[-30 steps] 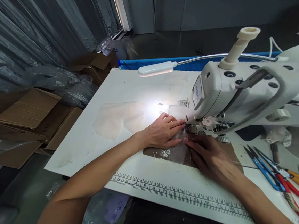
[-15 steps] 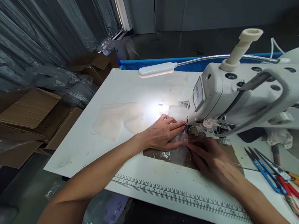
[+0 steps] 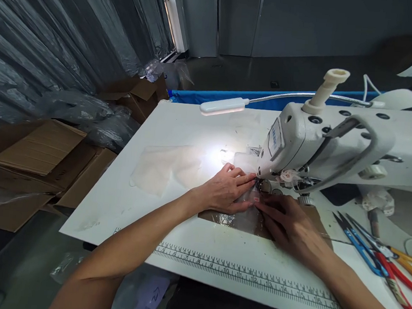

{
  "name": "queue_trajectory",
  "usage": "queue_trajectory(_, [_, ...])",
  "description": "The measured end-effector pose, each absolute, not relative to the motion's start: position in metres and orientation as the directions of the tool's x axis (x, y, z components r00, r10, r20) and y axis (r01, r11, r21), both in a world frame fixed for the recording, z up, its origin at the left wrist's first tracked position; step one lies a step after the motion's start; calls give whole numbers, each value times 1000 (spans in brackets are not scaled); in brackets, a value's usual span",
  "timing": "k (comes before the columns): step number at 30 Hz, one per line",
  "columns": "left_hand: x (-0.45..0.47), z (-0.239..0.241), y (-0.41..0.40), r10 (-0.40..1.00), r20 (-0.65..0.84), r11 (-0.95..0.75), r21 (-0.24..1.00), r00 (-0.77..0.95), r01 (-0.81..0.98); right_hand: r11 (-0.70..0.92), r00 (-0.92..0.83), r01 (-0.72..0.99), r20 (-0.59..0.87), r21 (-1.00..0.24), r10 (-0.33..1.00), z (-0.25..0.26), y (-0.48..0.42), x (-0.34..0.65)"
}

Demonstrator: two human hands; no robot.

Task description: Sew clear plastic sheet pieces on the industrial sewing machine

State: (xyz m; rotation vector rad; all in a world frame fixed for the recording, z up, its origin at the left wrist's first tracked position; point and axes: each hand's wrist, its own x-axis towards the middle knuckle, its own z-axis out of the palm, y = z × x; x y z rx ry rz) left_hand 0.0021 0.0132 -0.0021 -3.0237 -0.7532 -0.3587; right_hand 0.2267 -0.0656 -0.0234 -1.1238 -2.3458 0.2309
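Note:
A white sewing machine (image 3: 290, 138) stands on the right, its needle area close in front of my fingertips. A piece of thin, sheer whitish fabric (image 3: 245, 218) lies under the needle area, over a brown patch of the table. My left hand (image 3: 226, 190) rests flat on this fabric, fingers stretched toward the needle and thumb apart. On the other side, my right hand (image 3: 290, 222) has its fingers pressed together at the fabric's right edge, close to my left thumb. The needle tip itself is hidden.
Sheer cut pieces (image 3: 162, 165) lie on the white table (image 3: 107, 208) to the left. A lamp (image 3: 222, 106) shines from above. Thread snips (image 3: 360, 245) and red- and orange-handled scissors (image 3: 397, 272) lie at right. A printed ruler (image 3: 239, 273) runs along the front edge; cardboard boxes (image 3: 40, 149) stand left.
The camera view has shifted, so the machine and table sit slightly lower in the picture. Both hands stay in nearly the same place on the fabric.

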Motion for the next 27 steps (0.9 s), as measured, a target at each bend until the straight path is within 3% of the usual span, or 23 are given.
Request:
queue_trajectory(10, [3,-2,9,430,283,-881,-77,858,467,665,-548,658,382,-353,744,-27,-63,234])
queue_trajectory(15, [6,-12,11,241,376,-944,-124,895,306,668,-557,664,374,-336,742,-27,-64,234])
queue_trajectory(18, [6,-15,11,198,403,-958,-111,893,263,662,-549,669,377,-337,746,-27,-64,233])
queue_trajectory(27, [-1,-8,7,256,354,-960,-19,899,281,642,-523,672,378,-369,764,-31,-65,233])
